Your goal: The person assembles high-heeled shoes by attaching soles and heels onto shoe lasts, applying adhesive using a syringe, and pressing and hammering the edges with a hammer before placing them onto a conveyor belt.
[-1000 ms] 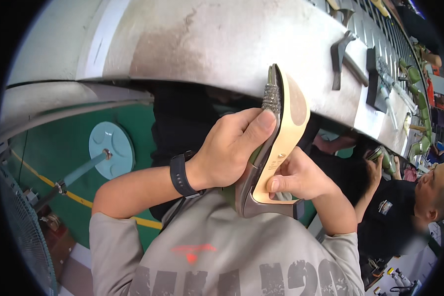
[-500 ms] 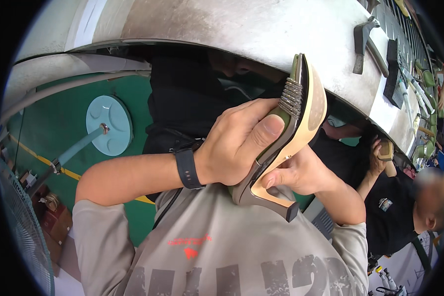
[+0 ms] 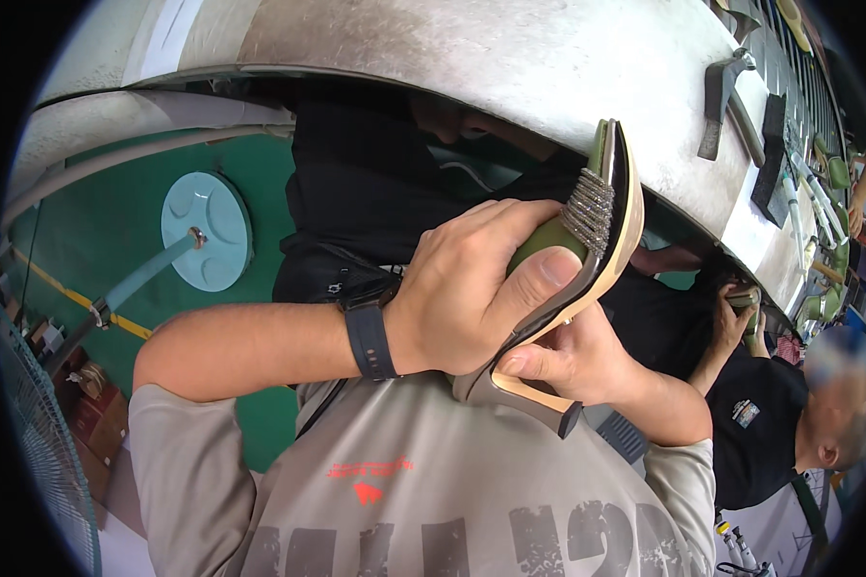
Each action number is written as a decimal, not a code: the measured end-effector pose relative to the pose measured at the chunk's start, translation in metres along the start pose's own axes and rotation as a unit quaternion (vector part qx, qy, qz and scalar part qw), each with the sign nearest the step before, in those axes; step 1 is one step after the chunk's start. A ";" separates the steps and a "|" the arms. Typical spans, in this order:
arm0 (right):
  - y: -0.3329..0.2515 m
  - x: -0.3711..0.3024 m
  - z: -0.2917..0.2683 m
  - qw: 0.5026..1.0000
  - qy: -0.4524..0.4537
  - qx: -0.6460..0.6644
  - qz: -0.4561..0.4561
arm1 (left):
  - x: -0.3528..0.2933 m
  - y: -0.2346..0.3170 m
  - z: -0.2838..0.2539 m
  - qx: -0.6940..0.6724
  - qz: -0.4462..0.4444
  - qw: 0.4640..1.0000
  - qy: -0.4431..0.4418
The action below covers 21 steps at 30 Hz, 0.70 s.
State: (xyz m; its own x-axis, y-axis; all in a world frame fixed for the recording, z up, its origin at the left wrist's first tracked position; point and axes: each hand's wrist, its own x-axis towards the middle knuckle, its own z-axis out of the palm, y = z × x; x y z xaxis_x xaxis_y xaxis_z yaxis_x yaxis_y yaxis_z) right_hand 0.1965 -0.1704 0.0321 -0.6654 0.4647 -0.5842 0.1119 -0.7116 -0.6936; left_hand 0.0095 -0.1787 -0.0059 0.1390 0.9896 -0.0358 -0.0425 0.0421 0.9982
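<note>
A green high-heeled shoe point(image 3: 557, 238) is held in front of my chest, its pointed toe up and its heel down. A sparkling band of rows crosses its front, and the tan sole faces right. My left hand point(image 3: 491, 279), with a dark watch on the wrist, wraps round the upper, its thumb pressed beside the band. On the sole side my right hand point(image 3: 587, 356) grips the arch, thumb near the heel. The right fingers are partly hidden behind the shoe.
Ahead curves a pale worktable point(image 3: 433, 48) bearing a hammer point(image 3: 726, 96), a black block point(image 3: 770, 159) and several green shoe parts farther right. At right, a co-worker in black point(image 3: 765, 423) holds another shoe. A round blue stool point(image 3: 207, 231) and a fan point(image 3: 43, 452) stand left.
The shoe has turned slightly, so its sole shows less and its toe sits a bit farther right. Both hands keep their hold. The co-worker's shoe has turned over to show green.
</note>
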 end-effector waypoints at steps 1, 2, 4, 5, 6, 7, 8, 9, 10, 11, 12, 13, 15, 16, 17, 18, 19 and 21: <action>0.002 0.000 0.000 1.000 0.009 -0.017 -0.013 | 0.000 0.001 0.000 0.012 0.002 1.000 0.001; 0.004 0.000 0.000 0.999 0.018 -0.035 -0.026 | 0.001 0.001 0.000 0.025 0.005 1.000 0.002; 0.009 0.000 -0.001 0.998 0.026 -0.052 -0.038 | 0.002 0.002 -0.001 0.025 0.002 1.000 -0.001; 0.011 -0.001 -0.002 0.996 0.033 -0.069 -0.050 | 0.002 0.002 -0.001 0.026 -0.001 1.000 -0.003; 0.012 -0.001 -0.002 0.996 0.034 -0.070 -0.049 | 0.002 0.002 0.000 0.024 0.000 1.000 -0.004; 0.012 0.000 -0.001 0.994 0.039 -0.081 -0.064 | 0.002 0.001 0.002 0.021 0.004 1.000 0.008; 0.012 0.000 -0.001 0.992 0.045 -0.091 -0.078 | 0.001 0.000 0.004 0.018 0.009 1.000 0.020; 0.010 0.000 -0.002 0.992 0.046 -0.091 -0.078 | 0.001 0.001 0.004 0.017 0.009 1.000 0.018; 0.005 0.000 -0.004 0.989 0.029 -0.119 -0.079 | 0.001 0.001 0.005 0.018 0.002 1.000 0.022; 0.002 0.001 -0.006 0.986 0.011 -0.147 -0.081 | 0.001 0.002 0.005 0.019 -0.005 0.999 0.025; 0.003 0.002 -0.007 0.986 0.014 -0.147 -0.080 | 0.001 0.002 0.006 0.018 -0.005 1.000 0.023; 0.004 0.004 -0.007 0.985 0.024 -0.149 -0.080 | 0.001 0.002 0.005 -0.001 -0.030 0.999 0.025; 0.005 0.006 -0.006 0.985 0.033 -0.152 -0.079 | 0.001 0.004 0.003 -0.020 -0.055 0.998 0.028; 0.005 0.008 -0.005 0.988 0.046 -0.118 -0.093 | 0.001 0.006 0.002 -0.026 -0.062 0.998 0.011; 0.004 0.008 -0.005 0.989 0.058 -0.084 -0.107 | 0.001 0.007 0.001 -0.033 -0.069 0.997 -0.006; 0.003 0.007 -0.009 0.990 0.049 -0.086 -0.097 | 0.002 0.005 -0.002 -0.033 -0.068 0.997 -0.005; 0.003 0.005 -0.011 0.990 0.049 -0.086 -0.098 | 0.003 0.003 -0.006 -0.040 -0.062 0.997 -0.032; 0.004 -0.001 -0.015 0.993 0.057 -0.084 -0.053 | 0.001 0.001 -0.013 -0.048 -0.056 0.995 -0.060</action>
State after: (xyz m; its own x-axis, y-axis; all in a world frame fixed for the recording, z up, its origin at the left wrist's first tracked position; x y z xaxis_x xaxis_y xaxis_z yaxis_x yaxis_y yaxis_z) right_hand 0.2087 -0.1653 0.0231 -0.5925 0.5959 -0.5420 0.1736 -0.5626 -0.8083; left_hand -0.0033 -0.1759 -0.0059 0.2653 0.9548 -0.1343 -0.1139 0.1693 0.9790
